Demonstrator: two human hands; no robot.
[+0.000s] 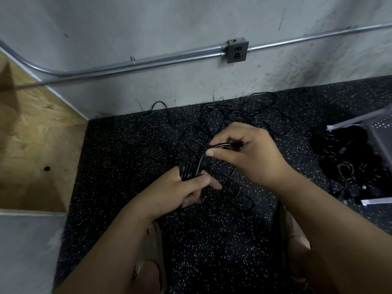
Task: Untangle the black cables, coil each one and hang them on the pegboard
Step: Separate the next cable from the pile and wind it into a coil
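My left hand (180, 192) grips a bundle of several black cable loops (189, 171) just above the speckled floor. My right hand (246, 153) pinches a strand of the same black cable (220, 145) a little higher and to the right, between thumb and fingers. Behind my hands a loose tangle of thin black cables (244, 115) spreads over the floor up to the wall. At the right edge lies a grey perforated pegboard (381, 132) with coiled black cables (347, 164) on and beside it.
The floor is black rubber matting with pale flecks (148, 145). A grey wall carries a metal conduit (148, 64) and an outlet box (237, 51). A plywood panel (31, 145) stands at the left. My feet in sandals (152, 251) show at the bottom.
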